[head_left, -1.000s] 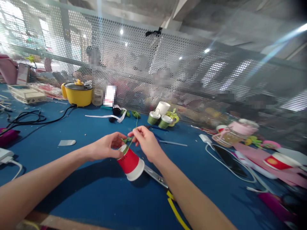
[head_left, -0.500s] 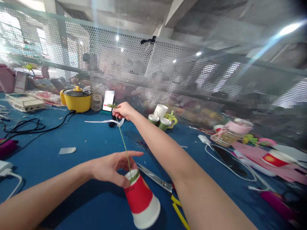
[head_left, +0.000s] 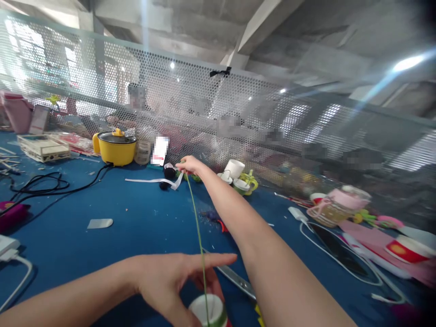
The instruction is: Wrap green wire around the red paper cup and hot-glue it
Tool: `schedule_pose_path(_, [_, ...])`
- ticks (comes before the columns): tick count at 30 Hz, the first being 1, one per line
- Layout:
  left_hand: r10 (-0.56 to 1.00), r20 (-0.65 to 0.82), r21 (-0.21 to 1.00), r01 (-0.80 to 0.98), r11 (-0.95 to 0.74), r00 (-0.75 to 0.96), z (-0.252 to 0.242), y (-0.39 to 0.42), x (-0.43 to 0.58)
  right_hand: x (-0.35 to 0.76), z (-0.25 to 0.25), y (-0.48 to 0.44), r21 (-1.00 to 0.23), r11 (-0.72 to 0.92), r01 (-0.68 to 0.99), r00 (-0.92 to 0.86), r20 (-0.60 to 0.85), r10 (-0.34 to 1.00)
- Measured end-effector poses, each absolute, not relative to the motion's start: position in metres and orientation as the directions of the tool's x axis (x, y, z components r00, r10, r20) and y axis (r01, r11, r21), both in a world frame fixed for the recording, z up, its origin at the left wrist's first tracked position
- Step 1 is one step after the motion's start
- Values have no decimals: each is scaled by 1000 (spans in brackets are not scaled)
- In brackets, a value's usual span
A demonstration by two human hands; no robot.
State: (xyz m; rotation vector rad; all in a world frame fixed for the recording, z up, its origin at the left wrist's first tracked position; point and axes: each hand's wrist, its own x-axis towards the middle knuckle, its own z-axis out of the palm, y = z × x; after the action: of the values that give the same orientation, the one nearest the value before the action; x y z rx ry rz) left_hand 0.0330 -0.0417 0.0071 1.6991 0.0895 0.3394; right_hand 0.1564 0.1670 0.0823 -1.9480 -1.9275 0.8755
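An upturned red paper cup (head_left: 208,313) with a white base and a green band sits at the bottom edge of the head view. My left hand (head_left: 172,284) curls around it, index finger stretched out. A thin green cord (head_left: 196,229) runs taut from the cup up to my right hand (head_left: 189,165), which is reached far forward over the blue table (head_left: 119,231) and pinches the cord's far end.
Scissors (head_left: 236,281) lie just right of the cup. A yellow electric pot (head_left: 116,147) with a black cable, a white ribbon (head_left: 153,180), green-and-white cups (head_left: 238,181) and a pink basket (head_left: 332,206) stand further off. A perforated metal screen (head_left: 204,109) closes off the far side.
My right hand has pulled the green cord away from the cup and far forward, drawing it out long. The cup and left hand have dropped to the bottom edge of the view.
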Motion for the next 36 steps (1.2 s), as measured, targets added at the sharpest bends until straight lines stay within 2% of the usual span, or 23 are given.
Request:
schedule_pose_path(4, [367,166,986,-142,-92,915,0,-33,32,158,87,156,-453,-28,891,-108,-271,956])
schedule_pose_path(9, [473,212,975,-219,-40,855,-1,-24,28,186,95,123,-299,52,953,-78,-78,994])
schedule_pose_path(13, [522,246,964,-263,-42,817,1,-21,24,227,86,69,-159,33,987,-34,-1,999])
schedule_pose_path(16, [542,260,961,-270,-61,799,0,-18,22,256,68,23,-72,-26,997,23,-49,999])
schedule_pose_path(20, [564,261,965,-234,-120,784,0,-12,19,277,37,-10,-49,-114,992,108,-115,987])
schedule_pose_path(24, [588,255,967,-204,-153,768,1,-10,16,280,14,-7,-141,-195,971,185,-75,980])
schedule_pose_path(29, [589,239,971,-192,-142,772,1,-8,14,282,13,-9,-406,-233,884,237,-40,971])
schedule_pose_path(32, [579,235,972,-205,-119,781,0,-7,14,281,28,-24,-573,-158,804,173,-28,984])
schedule_pose_path(36, [584,257,966,-218,-139,770,-2,-4,14,271,49,-48,-857,-11,516,65,26,998])
